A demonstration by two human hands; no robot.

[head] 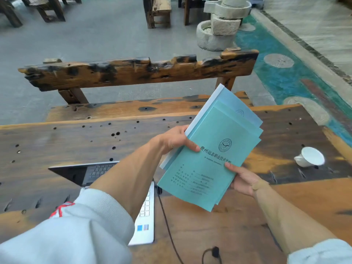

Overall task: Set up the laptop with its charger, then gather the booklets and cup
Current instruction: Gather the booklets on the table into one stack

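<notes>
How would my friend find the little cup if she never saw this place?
Start at the big brown wooden table and look to its right side, past the stack of teal paper booklets held in two hands. The small white ceramic cup lies tipped on its side, alone on the dark wood, the only white round thing there.

A single head-worn, wide-angle view looks forward and steeply down from the person's own position onto the wooden table (80, 141), close enough that both forearms enter from the bottom corners. Straight lines bow toward the edges. The upper frame reaches past the bench (133, 71) to the floor and stonework (222, 25) beyond.
</notes>
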